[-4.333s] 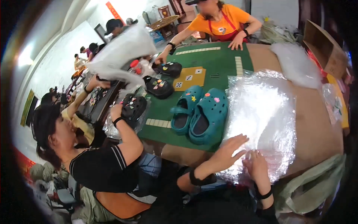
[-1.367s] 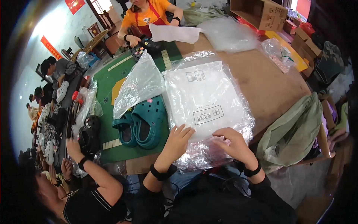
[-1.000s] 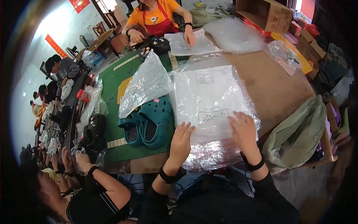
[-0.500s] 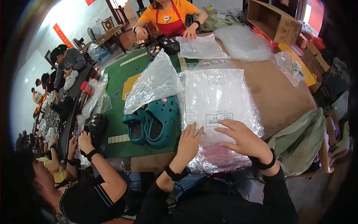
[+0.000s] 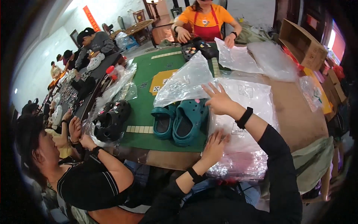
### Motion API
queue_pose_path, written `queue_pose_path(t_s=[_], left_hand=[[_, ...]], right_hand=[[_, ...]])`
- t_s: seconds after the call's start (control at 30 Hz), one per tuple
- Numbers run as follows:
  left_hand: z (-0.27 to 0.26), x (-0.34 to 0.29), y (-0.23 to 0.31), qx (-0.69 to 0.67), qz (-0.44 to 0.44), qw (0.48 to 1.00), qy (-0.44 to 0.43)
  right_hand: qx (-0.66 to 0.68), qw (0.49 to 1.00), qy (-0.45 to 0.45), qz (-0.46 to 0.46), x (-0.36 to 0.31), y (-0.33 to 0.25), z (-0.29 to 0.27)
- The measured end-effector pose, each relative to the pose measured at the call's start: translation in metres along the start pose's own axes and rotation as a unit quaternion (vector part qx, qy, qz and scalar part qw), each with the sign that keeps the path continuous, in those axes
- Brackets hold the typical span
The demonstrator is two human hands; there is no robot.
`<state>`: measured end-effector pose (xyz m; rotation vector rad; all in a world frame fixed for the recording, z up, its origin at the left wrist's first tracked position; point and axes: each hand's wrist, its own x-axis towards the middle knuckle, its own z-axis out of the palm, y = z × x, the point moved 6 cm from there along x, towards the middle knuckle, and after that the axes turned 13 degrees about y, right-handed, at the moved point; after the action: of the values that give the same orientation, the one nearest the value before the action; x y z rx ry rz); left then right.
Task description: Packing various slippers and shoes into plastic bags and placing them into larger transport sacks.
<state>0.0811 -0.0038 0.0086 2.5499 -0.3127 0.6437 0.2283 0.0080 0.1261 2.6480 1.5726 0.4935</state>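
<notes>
My left hand (image 5: 215, 146) lies flat on the lower left of a stack of clear plastic bags (image 5: 257, 112), fingers stretched out. Above it, my right hand (image 5: 220, 100) reaches across the stack with fingers spread, close to the right corner of a loose clear plastic bag (image 5: 186, 84). I cannot tell whether its fingertips touch that bag. The loose bag stands tented over the far ends of a pair of teal clogs (image 5: 189, 123), which sit side by side just left of the stack. Neither hand holds anything.
Black clogs (image 5: 113, 121) lie at the left by a co-worker's hands. Across the table, a person in a red apron (image 5: 206, 30) handles black clogs with charms (image 5: 196, 47). More plastic bags (image 5: 274, 61), a cardboard box (image 5: 302, 43) and green cloth (image 5: 313, 158) are at the right.
My right hand has moved from the stack's middle toward the loose bag, up and left. My left hand remains on the stack. The whole view has turned left, shifting things rightward.
</notes>
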Motion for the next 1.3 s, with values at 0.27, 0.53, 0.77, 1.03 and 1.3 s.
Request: queue_pose_path(t_s=[0.27,0.53,0.77,1.03,1.3], left_hand=[[-0.001,0.003,0.004,-0.025,0.008,1.0,0.011],[-0.007,-0.004,0.001,-0.032,0.007,0.999,0.022],[-0.012,-0.005,0.001,-0.022,-0.002,0.999,0.026],[-0.012,-0.003,-0.001,-0.034,-0.001,0.999,0.037],[-0.011,-0.003,-0.001,-0.025,0.003,0.999,0.042]], right_hand=[[0.269,0.948,0.082,0.148,0.062,0.086,0.051],[0.282,0.736,0.527,0.319,0.044,0.22,-0.07],[0.043,0.851,0.44,0.284,0.006,0.223,-0.029],[-0.052,0.931,0.069,0.355,-0.011,0.22,0.043],[0.291,0.878,0.269,0.269,0.033,0.114,-0.006]])
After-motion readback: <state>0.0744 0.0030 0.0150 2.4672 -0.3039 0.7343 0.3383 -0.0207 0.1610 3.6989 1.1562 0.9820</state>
